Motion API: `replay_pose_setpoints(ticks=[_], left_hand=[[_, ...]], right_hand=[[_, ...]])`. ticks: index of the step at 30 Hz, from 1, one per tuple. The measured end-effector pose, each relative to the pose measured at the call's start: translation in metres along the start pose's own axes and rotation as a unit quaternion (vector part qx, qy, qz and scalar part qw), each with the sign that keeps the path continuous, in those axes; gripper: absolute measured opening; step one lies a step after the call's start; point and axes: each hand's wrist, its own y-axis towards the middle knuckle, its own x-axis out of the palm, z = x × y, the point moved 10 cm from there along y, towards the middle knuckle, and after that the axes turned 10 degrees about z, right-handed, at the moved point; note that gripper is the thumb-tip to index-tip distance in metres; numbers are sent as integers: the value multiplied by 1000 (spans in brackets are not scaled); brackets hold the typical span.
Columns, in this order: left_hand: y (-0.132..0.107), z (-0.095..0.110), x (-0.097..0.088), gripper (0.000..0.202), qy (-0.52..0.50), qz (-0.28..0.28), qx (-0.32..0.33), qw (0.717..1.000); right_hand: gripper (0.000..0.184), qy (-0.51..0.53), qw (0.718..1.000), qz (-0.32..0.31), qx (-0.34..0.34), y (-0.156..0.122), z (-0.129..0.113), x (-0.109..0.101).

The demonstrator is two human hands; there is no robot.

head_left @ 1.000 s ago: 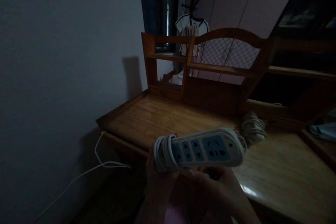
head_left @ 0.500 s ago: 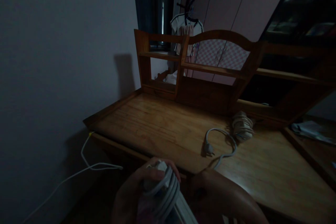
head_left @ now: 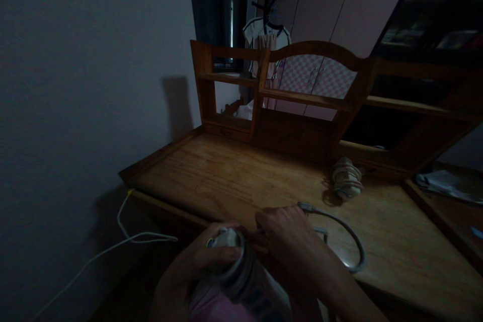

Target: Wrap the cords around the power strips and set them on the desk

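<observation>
My left hand (head_left: 199, 261) is closed round the end of a white power strip (head_left: 245, 282) that has its cord wound about it, held low in front of the wooden desk (head_left: 234, 176). My right hand (head_left: 283, 234) is closed on the loose grey cord (head_left: 339, 226), which loops over the desk's front part. The plug end of the cord is hidden in the dim light. A second bundled cord (head_left: 345, 178) lies further back on the desk, apart from both hands.
A wooden shelf unit (head_left: 271, 95) stands along the back of the desk. A thin white cable (head_left: 124, 241) hangs down beside the wall on the left. Clothes hang on a rack (head_left: 266, 35) behind the shelf. Papers (head_left: 441, 181) lie at the far right.
The power strip dropped from in front of me to below the desk edge. My right hand came up and took the loose cord, and the cord's loop has shifted on the desk.
</observation>
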Motion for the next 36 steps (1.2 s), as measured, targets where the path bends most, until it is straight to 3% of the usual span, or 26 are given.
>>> replay_pose_setpoints(ticks=[4, 7, 16, 23, 31, 36], left_hand=[[10, 3, -30, 35, -121, 139, 13, 983], [15, -2, -43, 33, -180, 203, 12, 962], [14, 0, -24, 34, -193, 213, 0, 958], [14, 3, -26, 24, -242, 256, 67, 934], [25, 4, -8, 28, -266, 196, 64, 942], [26, -4, -3, 21, -274, 181, 9, 944]], right_hand=[[13, 40, 997, 43, 55, 7, 12, -20], [10, 97, 987, 86, 97, 7, 24, -30], [7, 159, 965, 179, 104, 2, 22, -29], [7, 198, 942, 245, 113, -3, 22, -34], [8, 181, 939, 268, 116, -3, 24, -31], [7, 183, 935, 280, 120, -2, 27, -30]])
